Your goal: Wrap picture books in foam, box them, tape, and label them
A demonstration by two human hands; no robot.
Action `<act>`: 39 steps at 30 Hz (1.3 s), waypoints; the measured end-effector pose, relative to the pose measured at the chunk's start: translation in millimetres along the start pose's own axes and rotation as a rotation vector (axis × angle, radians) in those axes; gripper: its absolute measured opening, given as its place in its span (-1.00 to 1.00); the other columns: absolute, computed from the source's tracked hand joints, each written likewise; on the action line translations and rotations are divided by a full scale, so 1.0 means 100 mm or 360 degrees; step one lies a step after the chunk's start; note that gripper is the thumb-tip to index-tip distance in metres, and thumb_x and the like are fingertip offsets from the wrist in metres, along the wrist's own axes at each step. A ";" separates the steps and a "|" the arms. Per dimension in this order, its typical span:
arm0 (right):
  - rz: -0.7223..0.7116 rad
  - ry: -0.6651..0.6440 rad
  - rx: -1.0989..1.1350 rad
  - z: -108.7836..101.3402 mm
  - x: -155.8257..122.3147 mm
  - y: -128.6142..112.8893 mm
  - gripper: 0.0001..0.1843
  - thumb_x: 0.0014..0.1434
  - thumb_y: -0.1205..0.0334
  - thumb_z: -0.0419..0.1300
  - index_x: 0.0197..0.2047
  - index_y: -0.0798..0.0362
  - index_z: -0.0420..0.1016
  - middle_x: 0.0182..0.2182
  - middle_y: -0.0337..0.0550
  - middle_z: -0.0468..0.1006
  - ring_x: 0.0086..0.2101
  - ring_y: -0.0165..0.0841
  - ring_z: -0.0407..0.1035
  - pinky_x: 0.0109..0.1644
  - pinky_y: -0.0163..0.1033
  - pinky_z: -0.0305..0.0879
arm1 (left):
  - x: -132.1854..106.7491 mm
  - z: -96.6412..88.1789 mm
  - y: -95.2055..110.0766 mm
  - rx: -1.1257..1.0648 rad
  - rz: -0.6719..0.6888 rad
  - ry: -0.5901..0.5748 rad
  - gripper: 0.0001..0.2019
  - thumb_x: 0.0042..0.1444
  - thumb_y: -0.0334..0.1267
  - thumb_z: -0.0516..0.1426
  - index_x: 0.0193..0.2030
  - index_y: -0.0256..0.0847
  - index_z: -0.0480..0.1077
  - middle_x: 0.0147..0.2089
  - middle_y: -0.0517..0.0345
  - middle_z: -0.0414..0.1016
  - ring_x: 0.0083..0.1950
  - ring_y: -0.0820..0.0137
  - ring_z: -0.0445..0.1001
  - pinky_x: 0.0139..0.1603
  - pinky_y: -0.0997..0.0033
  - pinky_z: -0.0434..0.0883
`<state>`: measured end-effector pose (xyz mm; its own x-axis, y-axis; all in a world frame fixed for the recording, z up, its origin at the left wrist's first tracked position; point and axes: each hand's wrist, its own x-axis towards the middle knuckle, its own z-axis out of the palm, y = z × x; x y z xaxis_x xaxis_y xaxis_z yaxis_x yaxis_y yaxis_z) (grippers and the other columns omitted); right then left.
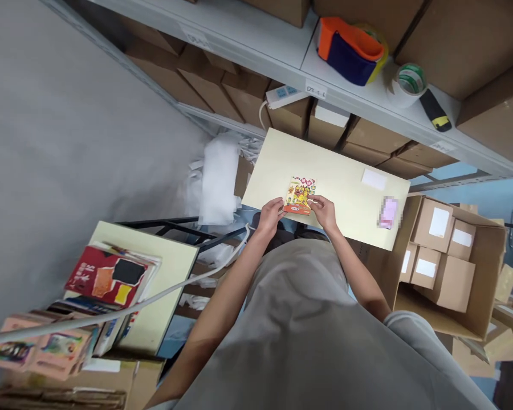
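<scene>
A small, colourful picture book point(300, 195) with yellow cartoon figures and a red-orange bottom edge is held just over the near edge of a pale yellow table point(342, 176). My left hand point(272, 214) grips its lower left corner between thumb and fingers. On the other side, my right hand point(322, 210) pinches the book's right edge. A white slip of paper point(374, 179) lies on the table's right part, with a blurred pink item point(388, 212) near the right end.
Behind the table, a shelf point(256, 28) carries cardboard boxes, a power strip point(285, 95), tape point(408, 84) and a black-yellow cutter point(436, 111). An open carton point(451, 324) of small boxes stands right. Books point(106, 279) are stacked left; a grey cable point(166, 296) crosses there. White wrap point(219, 179) stands beside the table.
</scene>
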<state>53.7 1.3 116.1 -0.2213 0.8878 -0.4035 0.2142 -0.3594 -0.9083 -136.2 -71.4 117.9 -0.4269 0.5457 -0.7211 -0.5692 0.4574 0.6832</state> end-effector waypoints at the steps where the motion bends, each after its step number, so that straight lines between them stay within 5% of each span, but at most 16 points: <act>1: -0.0010 -0.0017 -0.0003 0.06 0.07 -0.01 -0.59 0.21 -0.11 0.45 -0.03 0.00 0.75 0.08 0.06 0.84 0.03 -0.10 0.75 0.26 -0.01 0.66 | 0.06 -0.04 0.02 0.0052 0.0053 0.0027 -0.76 0.09 -0.24 0.40 -0.08 -0.16 0.67 -0.01 -0.01 0.72 0.07 0.23 0.66 0.14 0.21 0.63; 7: -0.0020 -0.0052 -0.0059 0.49 0.66 -0.12 -0.62 0.24 0.00 0.42 0.03 0.05 0.74 0.14 0.07 0.82 0.12 -0.15 0.71 0.32 -0.02 0.63 | 0.64 -0.13 0.27 0.0069 0.0240 0.0173 -0.70 0.11 -0.20 0.35 -0.01 -0.17 0.67 0.09 -0.09 0.72 0.21 0.12 0.64 0.33 0.07 0.57; 12: 0.0042 0.0043 -0.0113 0.92 1.27 -0.15 -0.65 0.28 0.14 0.34 0.06 0.11 0.70 0.20 0.14 0.79 0.15 -0.20 0.67 0.32 -0.05 0.61 | 1.21 -0.11 0.40 0.0047 0.0134 0.0151 -0.63 0.05 -0.30 0.37 0.04 -0.16 0.62 0.24 -0.15 0.69 0.43 0.02 0.57 0.54 -0.06 0.43; 18: 0.0137 0.0192 -0.0448 1.31 1.87 -0.09 -0.54 0.30 0.19 0.22 0.18 0.22 0.66 0.18 0.21 0.77 0.12 -0.21 0.66 0.31 -0.10 0.58 | 1.72 -0.13 0.41 0.0007 0.0009 0.0016 -0.60 0.00 -0.38 0.36 0.04 -0.19 0.66 0.09 -0.11 0.74 0.26 -0.04 0.65 0.41 -0.07 0.53; 22: 0.0136 0.0282 -0.0798 1.50 1.95 -0.10 -0.49 0.32 0.17 0.18 0.24 0.23 0.62 0.25 0.27 0.70 0.15 -0.16 0.62 0.33 -0.02 0.59 | 1.88 -0.37 0.45 -0.0022 -0.0019 -0.0066 -0.67 0.07 -0.37 0.34 0.01 -0.20 0.68 0.11 -0.11 0.75 0.15 0.01 0.69 0.40 -0.06 0.54; 27: -0.0180 0.0369 -0.1531 1.99 1.68 -0.17 -0.41 0.40 0.10 0.15 0.40 0.18 0.52 0.46 0.44 0.43 0.46 0.06 0.39 0.52 0.26 0.43 | 2.18 -1.19 0.51 -0.0211 0.0091 0.0018 -0.78 0.18 -0.34 0.31 -0.04 -0.13 0.67 0.15 -0.05 0.75 0.21 0.09 0.68 0.50 -0.02 0.49; 34: -0.0399 0.0444 -0.2378 3.05 1.53 -0.34 -0.13 0.51 -0.05 0.13 0.66 0.36 0.19 0.72 0.58 -0.18 0.72 0.38 -0.39 0.65 0.70 -0.14 | 3.04 -2.78 0.28 -0.0223 -0.0209 0.0751 -0.74 0.21 -0.36 0.22 0.03 -0.18 0.61 0.13 -0.09 0.71 0.27 0.11 0.66 0.48 0.06 0.50; 36: -0.0470 0.0285 -0.2377 3.41 1.57 -0.29 -0.16 0.54 -0.05 0.10 0.67 0.31 0.19 0.73 0.49 -0.17 0.72 0.33 -0.42 0.66 0.68 -0.13 | 3.31 -3.21 0.15 -0.0117 -0.0286 0.0926 -0.64 0.21 -0.37 0.22 0.14 -0.21 0.58 0.21 -0.16 0.68 0.32 0.09 0.64 0.49 0.08 0.49; 39: -0.0551 -0.0239 -0.2202 4.04 1.64 0.05 -0.31 0.57 -0.03 0.10 0.59 0.15 0.38 0.69 0.34 0.10 0.72 0.21 -0.24 0.68 0.59 -0.02 | 3.69 -3.79 -0.10 0.0070 -0.0348 0.1035 -0.47 0.25 -0.37 0.23 0.37 -0.25 0.47 0.42 -0.29 0.54 0.46 0.01 0.53 0.59 0.01 0.39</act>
<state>-365.7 29.2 0.9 -0.5306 0.8018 -0.2750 0.8475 0.5058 -0.1609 -554.4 -140.6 -198.3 -0.6484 -0.0883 -0.7562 -0.6671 0.5446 0.5084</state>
